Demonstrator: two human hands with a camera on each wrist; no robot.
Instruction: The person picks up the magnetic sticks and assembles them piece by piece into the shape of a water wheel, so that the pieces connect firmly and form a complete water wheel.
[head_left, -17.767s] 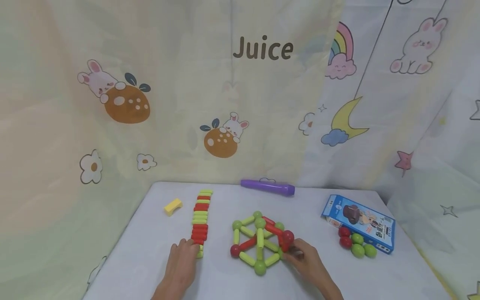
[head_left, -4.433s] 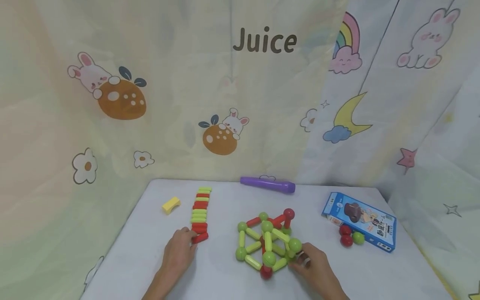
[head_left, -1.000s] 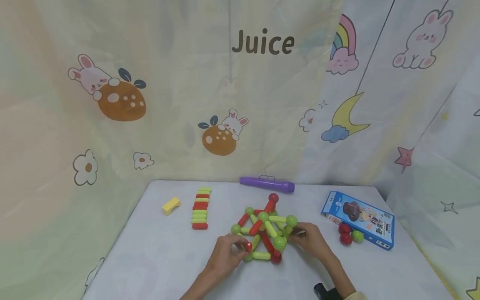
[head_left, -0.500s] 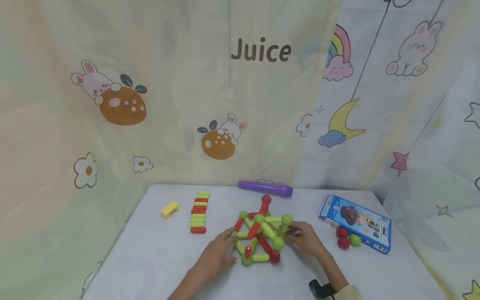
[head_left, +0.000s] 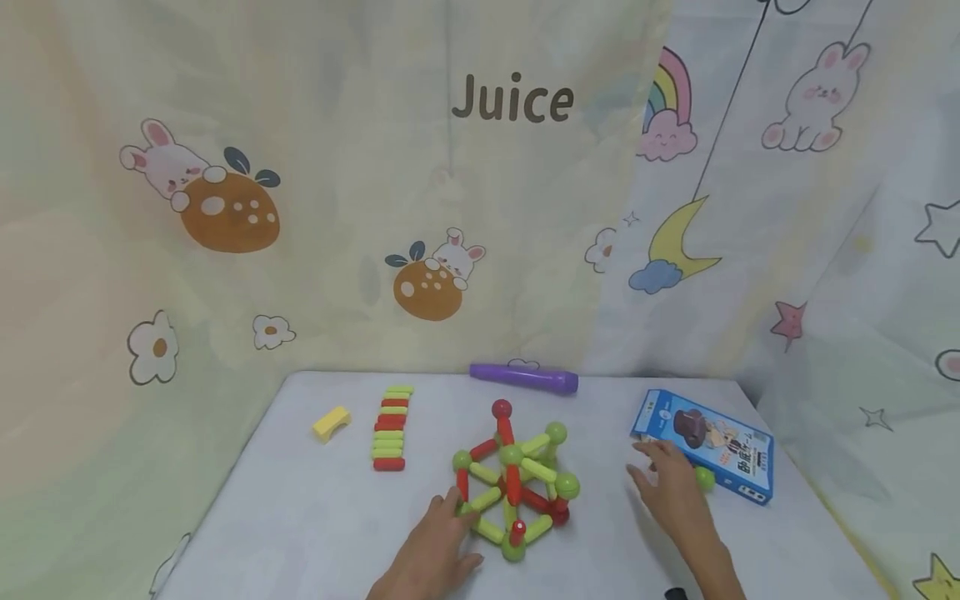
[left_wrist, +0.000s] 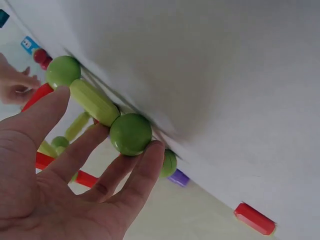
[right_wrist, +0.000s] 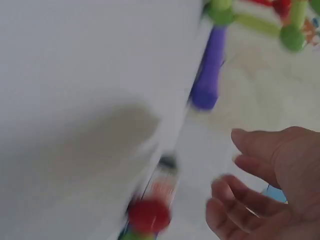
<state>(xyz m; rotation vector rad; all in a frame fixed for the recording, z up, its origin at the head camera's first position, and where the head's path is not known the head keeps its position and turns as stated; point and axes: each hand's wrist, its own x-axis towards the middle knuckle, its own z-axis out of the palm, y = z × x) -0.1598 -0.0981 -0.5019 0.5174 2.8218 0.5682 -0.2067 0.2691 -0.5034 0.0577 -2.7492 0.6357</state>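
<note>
A framework of magnetic rods and balls [head_left: 512, 457], lime green and red, stands mid-table in the head view. My left hand [head_left: 435, 546] rests against its left side. In the left wrist view, the left fingertips touch a green ball [left_wrist: 131, 134] and the thumb lies by a lime rod [left_wrist: 95, 102]. A short red rod [head_left: 518, 532] stands up on the front green ball [head_left: 513, 547]. My right hand [head_left: 670, 492] is in the air left of the blue box [head_left: 738, 458], fingers spread and holding nothing. It hides the red balls there in the head view; a green ball [head_left: 704, 478] shows beside it.
Left of the framework runs a row of loose rods [head_left: 389, 433], red and lime. A yellow arched block [head_left: 331, 424] lies farther left. Along the back edge is a purple stick [head_left: 523, 377]. A printed curtain [head_left: 337, 208] hangs behind the table.
The left hand let go of the red rod, now upright on the front ball. The right hand left the framework for the box. The framework turned. Since earlier, the rod row has shortened.
</note>
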